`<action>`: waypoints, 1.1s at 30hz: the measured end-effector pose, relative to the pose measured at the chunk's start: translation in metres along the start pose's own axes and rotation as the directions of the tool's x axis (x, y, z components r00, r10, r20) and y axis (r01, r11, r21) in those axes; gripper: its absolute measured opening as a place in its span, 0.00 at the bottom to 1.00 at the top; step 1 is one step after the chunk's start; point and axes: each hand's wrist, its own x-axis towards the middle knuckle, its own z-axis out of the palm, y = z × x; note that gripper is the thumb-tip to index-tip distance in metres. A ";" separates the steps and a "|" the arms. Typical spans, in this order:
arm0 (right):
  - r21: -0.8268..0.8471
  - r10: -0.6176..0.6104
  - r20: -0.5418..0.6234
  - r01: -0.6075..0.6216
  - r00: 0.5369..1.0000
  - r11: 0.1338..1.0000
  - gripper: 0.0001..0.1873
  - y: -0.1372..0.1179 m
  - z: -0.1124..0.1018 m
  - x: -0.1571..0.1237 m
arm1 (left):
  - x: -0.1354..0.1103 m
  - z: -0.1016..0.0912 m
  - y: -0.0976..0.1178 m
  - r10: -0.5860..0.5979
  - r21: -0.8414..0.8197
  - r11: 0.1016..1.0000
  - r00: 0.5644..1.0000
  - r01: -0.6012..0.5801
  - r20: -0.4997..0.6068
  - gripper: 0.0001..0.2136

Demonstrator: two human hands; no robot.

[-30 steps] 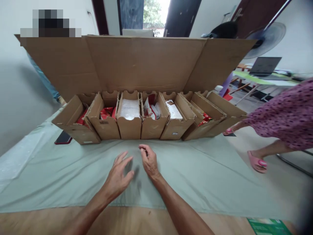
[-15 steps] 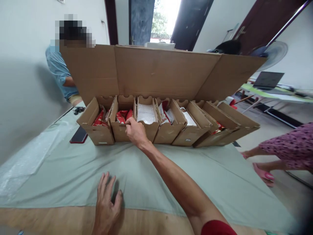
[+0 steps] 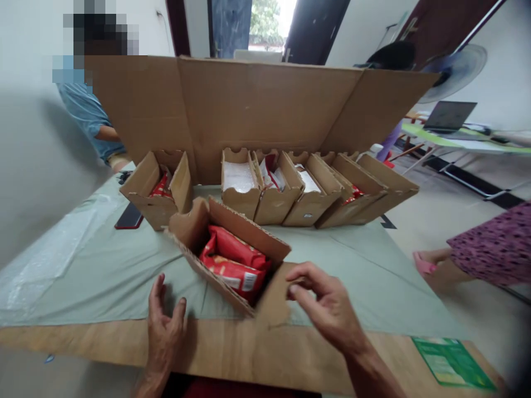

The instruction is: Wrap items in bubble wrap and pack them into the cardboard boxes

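My right hand [image 3: 326, 301] grips the near end flap of an open-topped cardboard box [image 3: 226, 287], thumb and fingers closed on its cut-out edge. The box sits at a slant near the table's front edge, apart from the row behind it. Red plastic packets [image 3: 234, 260] lie inside, one with a white barcode label. To the box's left, my left hand [image 3: 166, 320] rests low over the table edge, fingers apart and holding nothing.
More narrow cardboard boxes [image 3: 271, 202] stand in a row before a tall cardboard panel [image 3: 265, 110]. A phone [image 3: 129, 215] and bubble wrap [image 3: 53, 260] lie on the left, a green packet [image 3: 454, 362] at the front right. One person in blue sits behind; another stands right.
My right hand has pulled the box with red packets out of the row, toward me and to the right, leaving a gap. The green packet has come into view.
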 end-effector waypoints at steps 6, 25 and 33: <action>0.086 0.188 -0.234 -0.173 0.954 0.981 0.31 0.040 -0.075 -0.052 | -0.027 -0.001 0.003 -0.032 0.027 0.999 0.976 0.026 0.216 0.33; -0.254 0.122 -0.074 -0.137 0.990 0.958 0.19 0.117 -0.025 -0.018 | -0.009 0.054 0.052 0.005 -0.146 0.987 0.893 0.068 0.450 0.24; -0.148 0.174 -0.098 -0.188 0.980 0.971 0.26 0.136 -0.020 0.035 | 0.043 0.110 0.075 0.049 -0.151 0.988 0.869 0.030 0.492 0.27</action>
